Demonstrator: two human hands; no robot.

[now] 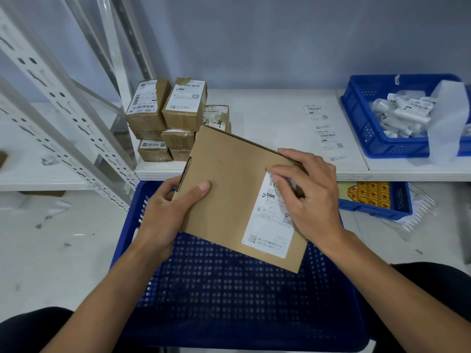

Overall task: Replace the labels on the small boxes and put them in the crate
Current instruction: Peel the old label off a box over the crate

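Over the blue crate (229, 289) at the person's knees, a flat brown cardboard box (229, 179) is held clear of the perforated floor, turned so one corner points away toward the shelf. The left hand (165, 215) clamps its left edge, thumb on top and fingers curled beneath. The right hand (311, 194) is the nearer one to the label (267, 233), a white printed slip along the box's right side, its long axis running from the far edge down toward the person. Its thumb and forefinger are drawn together on the label's far left corner, apparently pinching it; whether that corner has lifted cannot be told. Any peel would likely run along that axis, toward the near end. Beyond, on the shelf (267, 118), stand stacked small boxes (168, 115) with labels on them, and loose label sheets (323, 128) lie to their right.
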